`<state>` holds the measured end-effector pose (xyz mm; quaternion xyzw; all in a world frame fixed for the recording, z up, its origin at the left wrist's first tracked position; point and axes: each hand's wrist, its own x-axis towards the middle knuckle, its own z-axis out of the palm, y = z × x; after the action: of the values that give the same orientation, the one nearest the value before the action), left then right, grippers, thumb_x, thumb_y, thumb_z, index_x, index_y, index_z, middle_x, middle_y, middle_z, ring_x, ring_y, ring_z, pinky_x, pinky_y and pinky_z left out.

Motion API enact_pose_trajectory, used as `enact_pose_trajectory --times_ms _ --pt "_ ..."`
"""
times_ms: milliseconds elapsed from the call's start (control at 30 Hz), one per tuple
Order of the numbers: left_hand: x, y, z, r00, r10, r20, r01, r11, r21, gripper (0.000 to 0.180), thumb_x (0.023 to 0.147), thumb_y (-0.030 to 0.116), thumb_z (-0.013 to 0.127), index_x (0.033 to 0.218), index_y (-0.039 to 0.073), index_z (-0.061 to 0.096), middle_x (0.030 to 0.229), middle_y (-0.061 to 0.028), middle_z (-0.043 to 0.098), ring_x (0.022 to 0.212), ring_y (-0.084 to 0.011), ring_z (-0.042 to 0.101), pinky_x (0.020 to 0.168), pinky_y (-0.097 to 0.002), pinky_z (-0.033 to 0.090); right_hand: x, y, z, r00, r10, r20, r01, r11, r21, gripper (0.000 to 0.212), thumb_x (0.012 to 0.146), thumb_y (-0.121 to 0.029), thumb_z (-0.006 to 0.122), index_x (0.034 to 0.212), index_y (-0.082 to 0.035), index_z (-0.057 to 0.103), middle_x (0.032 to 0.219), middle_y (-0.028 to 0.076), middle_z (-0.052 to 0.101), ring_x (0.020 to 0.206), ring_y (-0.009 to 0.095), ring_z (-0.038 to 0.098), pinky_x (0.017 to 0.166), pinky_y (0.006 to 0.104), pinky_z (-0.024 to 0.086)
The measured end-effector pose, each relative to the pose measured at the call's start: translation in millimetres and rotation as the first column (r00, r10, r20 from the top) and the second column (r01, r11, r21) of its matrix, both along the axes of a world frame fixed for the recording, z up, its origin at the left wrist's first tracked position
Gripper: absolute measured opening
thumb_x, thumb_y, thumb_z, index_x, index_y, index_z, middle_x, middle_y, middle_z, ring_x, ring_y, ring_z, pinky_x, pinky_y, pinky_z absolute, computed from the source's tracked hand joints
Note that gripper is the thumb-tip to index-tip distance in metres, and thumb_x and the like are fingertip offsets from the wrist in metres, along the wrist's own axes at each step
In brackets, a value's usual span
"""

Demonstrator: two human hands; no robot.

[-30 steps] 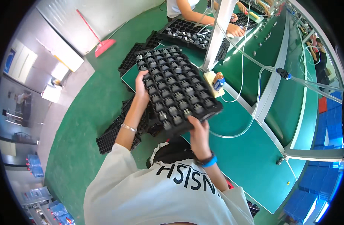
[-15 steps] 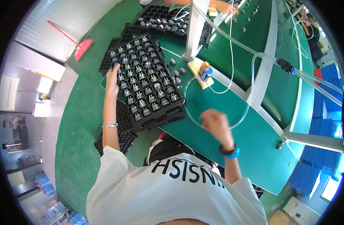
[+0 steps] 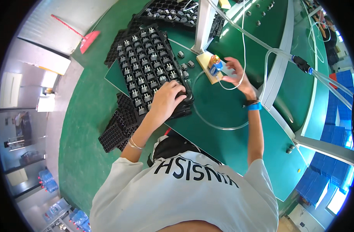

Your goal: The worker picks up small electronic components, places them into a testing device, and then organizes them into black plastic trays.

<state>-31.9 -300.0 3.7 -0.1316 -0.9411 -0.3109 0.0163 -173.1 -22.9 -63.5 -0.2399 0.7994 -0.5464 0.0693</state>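
Observation:
A black tray [image 3: 140, 63] holds rows of small dark parts with upright metal prongs, resembling plug inserts. My left hand [image 3: 165, 99] lies over its near right corner, fingers curled down among the parts; what the fingertips pinch, if anything, is hidden. My right hand [image 3: 238, 77] is open beside a small blue fixture with an orange top [image 3: 215, 65], thumb and fingers apart. The fixture stands on a pale yellow block [image 3: 204, 61]. Thin clear tubing [image 3: 219, 128] curves over the green table [image 3: 219, 145] from the block. A few loose parts [image 3: 191, 63] lie between tray and block.
Another filled black tray [image 3: 173, 14] sits at the back, beside a white post [image 3: 204, 25]. Tubes with a black connector [image 3: 301, 63] cross at the right above a green conveyor [image 3: 262, 42] carrying small parts. Stacked empty trays [image 3: 117, 129] lie lower left of the tray.
My left hand has gone from the tray's left edge to its near right corner. The right hand has moved up and right to the fixture, its fingers spreading.

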Motion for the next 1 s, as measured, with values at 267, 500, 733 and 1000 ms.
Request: enact_pose_trajectory --times_ms 267,500,733,1000 --pt "-11.3 2.1 -0.5 0.987 0.056 0.148 -0.070 0.994 0.087 0.017 0.073 0.005 0.065 0.087 0.001 0.057 0.083 -0.0097 0.053 0.081 -0.0273 0.054 0.073 -0.0357 0.044 17.7 -67.9 17.0 0.853 -0.177 -0.491 0.244 0.967 0.076 0.054 0.063 -0.024 0.078 0.102 0.003 0.051 0.092 0.016 0.050 0.085 0.035 0.048 0.076 0.0386 0.042" --pt "-0.5 9.3 -3.9 0.983 0.117 -0.140 -0.130 0.988 -0.084 0.016 0.076 -0.001 0.058 0.089 0.001 0.050 0.090 -0.0134 0.052 0.086 -0.0295 0.053 0.076 -0.0365 0.043 -17.6 -49.2 0.3 0.921 -0.358 -0.156 0.310 0.914 -0.263 0.027 0.076 -0.016 0.065 0.095 0.000 0.055 0.086 0.015 0.059 0.073 0.027 0.059 0.065 0.0317 0.047" --pt "5.4 -15.1 7.3 0.898 -0.076 0.433 -0.271 0.680 0.681 0.015 0.088 0.000 0.047 0.103 0.004 0.046 0.102 -0.0050 0.052 0.095 -0.0122 0.051 0.084 -0.0269 0.041 -113.2 33.0 -13.0 0.628 -0.601 -0.493 0.741 0.656 0.145 0.024 0.083 -0.023 0.059 0.093 -0.001 0.055 0.096 0.013 0.061 0.083 0.026 0.062 0.068 0.0323 0.049" --pt "12.7 2.7 8.9 0.966 -0.107 0.236 -0.189 0.329 0.925 0.019 0.088 0.005 0.050 0.106 0.001 0.048 0.097 -0.0050 0.052 0.083 -0.0128 0.055 0.077 -0.0258 0.046 -108.4 35.3 -1.1 0.523 -0.660 -0.540 0.835 0.523 0.169 0.027 0.082 -0.028 0.059 0.094 -0.004 0.055 0.081 0.018 0.060 0.069 0.035 0.059 0.056 0.0373 0.046"
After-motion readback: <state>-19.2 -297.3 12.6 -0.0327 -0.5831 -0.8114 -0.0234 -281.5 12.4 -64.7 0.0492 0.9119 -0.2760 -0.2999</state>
